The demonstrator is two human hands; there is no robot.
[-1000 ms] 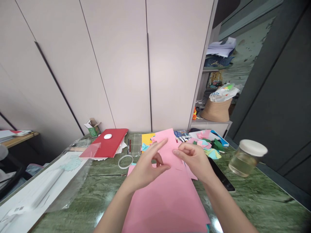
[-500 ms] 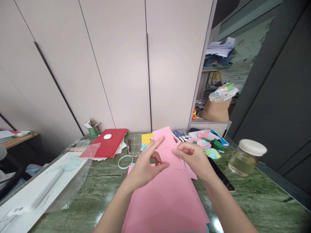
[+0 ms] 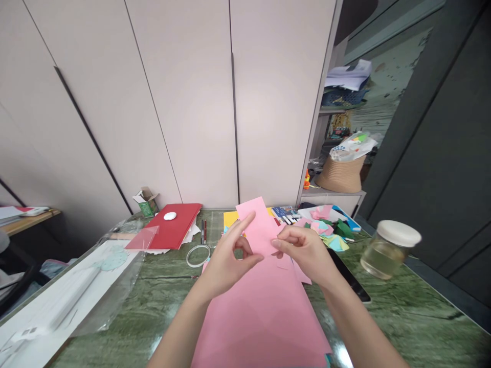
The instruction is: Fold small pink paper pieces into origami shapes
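Note:
A small rectangular piece of pink paper (image 3: 262,225) is held up, tilted, above a large pink sheet (image 3: 264,317). My left hand (image 3: 232,255) is at its left side. The index finger stretches up along the paper's left part and the thumb lies at its lower edge, with the other fingers curled by the paper. At the lower right edge, my right hand (image 3: 303,250) pinches the same piece between thumb and fingers. The large sheet lies on the table beneath both wrists.
A roll of tape (image 3: 198,255), a red folder (image 3: 172,225) and a plastic-covered white sheet (image 3: 76,291) lie leftward. To the right are a phone (image 3: 351,276), a lidded jar with liquid (image 3: 391,250) and coloured paper scraps (image 3: 333,230). Cabinet doors (image 3: 192,102) rise behind the table.
The small pink paper has shifted slightly left and its lower edge now shows above the large sheet. Both hands have moved only a little.

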